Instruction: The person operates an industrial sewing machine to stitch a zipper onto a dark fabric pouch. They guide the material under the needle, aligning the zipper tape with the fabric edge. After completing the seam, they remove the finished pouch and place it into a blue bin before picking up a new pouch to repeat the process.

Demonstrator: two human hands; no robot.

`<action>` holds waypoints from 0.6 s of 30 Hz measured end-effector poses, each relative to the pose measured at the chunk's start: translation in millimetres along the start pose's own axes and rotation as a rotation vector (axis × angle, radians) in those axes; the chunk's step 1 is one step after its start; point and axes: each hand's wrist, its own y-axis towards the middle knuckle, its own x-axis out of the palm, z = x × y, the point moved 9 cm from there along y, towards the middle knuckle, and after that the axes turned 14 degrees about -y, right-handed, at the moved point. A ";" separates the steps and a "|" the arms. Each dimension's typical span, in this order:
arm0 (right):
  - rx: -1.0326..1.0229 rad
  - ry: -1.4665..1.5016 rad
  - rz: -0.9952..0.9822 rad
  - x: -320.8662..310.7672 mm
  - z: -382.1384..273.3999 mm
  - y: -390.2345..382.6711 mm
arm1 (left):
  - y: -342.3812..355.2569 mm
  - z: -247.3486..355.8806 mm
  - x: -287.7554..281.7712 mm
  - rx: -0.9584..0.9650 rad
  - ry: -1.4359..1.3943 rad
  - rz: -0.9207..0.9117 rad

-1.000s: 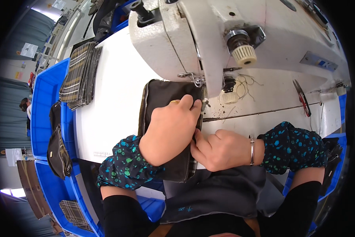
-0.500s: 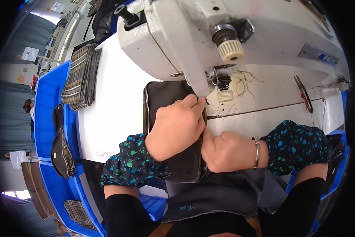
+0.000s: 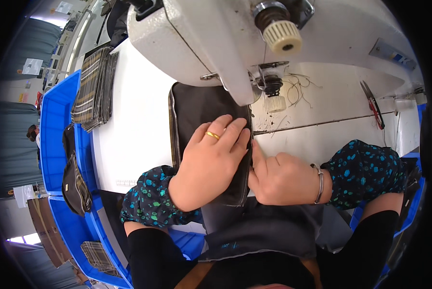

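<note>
A dark flat zippered pouch (image 3: 201, 103) lies on the white sewing table, its far right edge beneath the head of a sewing machine (image 3: 201, 53). A silver zipper runs along its left side, with plaid fabric showing at that edge. My left hand (image 3: 208, 161) rests flat on top of the pouch, fingers extended and a little apart, near the right seam. Against that right edge, my right hand (image 3: 285, 178) has its index finger pointing along the seam and the other fingers curled, gripping the pouch's edge; the thumb is partly hidden. The needle area is hidden behind the machine head.
Scissors (image 3: 373, 107) with red-and-black handles lie at the right, beyond loose threads (image 3: 297, 91). A stack of plaid fabric pieces (image 3: 93, 89) sits at the far left by blue bins (image 3: 57, 120). One dark pouch (image 3: 75, 185) hangs over a bin's edge.
The pouch has shifted away from me, farther under the machine head. My left hand has flattened and spread its previously bunched fingers. My right index finger has straightened along the seam.
</note>
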 end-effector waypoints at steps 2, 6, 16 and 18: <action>-0.022 0.017 0.025 -6.8 -7.5 -1.4 | -8.4 10.4 4.5 0.029 0.093 -0.099; -0.053 0.023 0.059 -12.4 -15.0 -4.6 | -14.2 14.2 9.2 0.016 0.065 -0.113; -0.083 -0.009 0.045 -12.8 -15.8 -2.6 | -12.2 14.4 8.0 -0.007 0.052 -0.049; -0.057 -0.024 0.054 -9.4 -10.2 -1.2 | -7.1 8.2 6.9 -0.008 0.041 -0.013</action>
